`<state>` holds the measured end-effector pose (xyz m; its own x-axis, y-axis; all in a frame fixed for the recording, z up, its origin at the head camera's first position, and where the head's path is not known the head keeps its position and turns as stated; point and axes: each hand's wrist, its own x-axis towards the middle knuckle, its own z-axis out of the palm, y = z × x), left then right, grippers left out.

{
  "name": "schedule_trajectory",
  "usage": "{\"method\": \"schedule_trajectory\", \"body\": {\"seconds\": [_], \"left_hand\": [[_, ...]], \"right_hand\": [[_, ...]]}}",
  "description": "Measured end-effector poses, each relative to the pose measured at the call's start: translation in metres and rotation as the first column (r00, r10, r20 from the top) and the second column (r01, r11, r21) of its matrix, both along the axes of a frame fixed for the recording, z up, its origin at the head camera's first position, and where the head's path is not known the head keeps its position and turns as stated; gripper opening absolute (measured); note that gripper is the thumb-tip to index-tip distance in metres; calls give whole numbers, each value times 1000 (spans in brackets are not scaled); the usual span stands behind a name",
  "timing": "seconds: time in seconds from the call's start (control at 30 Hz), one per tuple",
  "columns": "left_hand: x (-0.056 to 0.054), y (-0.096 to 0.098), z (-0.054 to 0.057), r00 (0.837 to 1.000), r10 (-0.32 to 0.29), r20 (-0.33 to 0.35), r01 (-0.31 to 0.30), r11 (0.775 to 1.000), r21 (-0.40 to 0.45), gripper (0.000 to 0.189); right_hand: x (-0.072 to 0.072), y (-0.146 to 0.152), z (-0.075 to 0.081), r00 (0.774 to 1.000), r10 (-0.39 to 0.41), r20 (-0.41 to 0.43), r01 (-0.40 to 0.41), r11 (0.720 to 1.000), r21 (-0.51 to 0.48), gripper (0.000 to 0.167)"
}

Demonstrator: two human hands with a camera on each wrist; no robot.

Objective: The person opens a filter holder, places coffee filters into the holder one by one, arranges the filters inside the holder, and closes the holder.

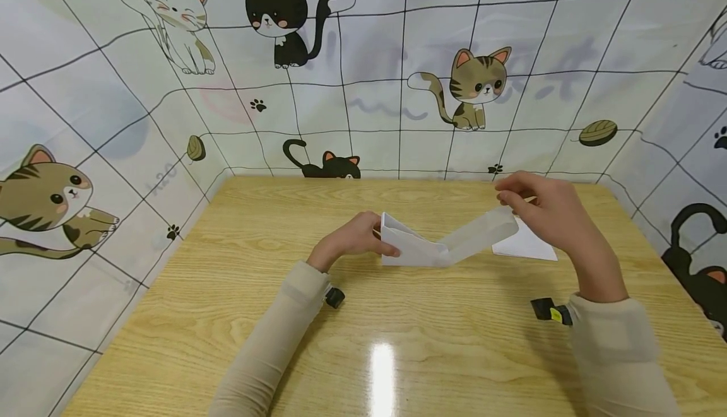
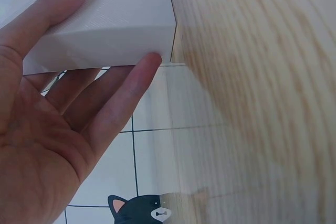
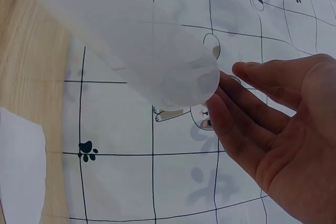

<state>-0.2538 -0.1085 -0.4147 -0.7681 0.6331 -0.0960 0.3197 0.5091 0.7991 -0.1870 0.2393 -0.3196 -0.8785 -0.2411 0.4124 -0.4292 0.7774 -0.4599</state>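
My left hand [image 1: 363,234] grips a white box [image 1: 411,250] at its left end. In the left wrist view the thumb lies over one face of the box [image 2: 115,9], with fingers [image 2: 139,77] under its edge. From the right end of the box a translucent, film-like strip [image 1: 479,234] slants up to the right. My right hand [image 1: 548,209] is at the strip's raised, rounded end. In the right wrist view, loosely bent fingers [image 3: 223,119] touch the rim of the strip [image 3: 184,72], while the thumb stands apart from it.
A white sheet of paper [image 1: 525,245] lies on the wooden table [image 1: 341,341], behind and below the right hand. A cat-patterned cloth [image 1: 375,57] walls the table at the back and both sides. Black wrist cameras [image 1: 335,297] sit at both cuffs.
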Motion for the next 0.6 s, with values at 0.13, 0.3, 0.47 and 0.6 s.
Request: {"method": "schedule_trajectory", "body": {"seconds": [0.13,0.3,0.47,0.6], "left_hand": [[0,0,-1,1000,-2,2,2,1000,2,34],[0,1,-1,1000,-2,3,2,1000,1,34],[1,1,0,1000,4,3,-5,1000,4,34],[1,1,0,1000,6,5,-6,1000,7,33]], "right_hand": [[-3,7,-4,999,-25,41,26,999,-26,19],[-8,15,-11,998,-22,58,23,999,-29,19],[-16,23,-20,997,-27,76,29,999,-36,19],[-21,31,-28,990,-50,133,56,998,-40,24]]}}
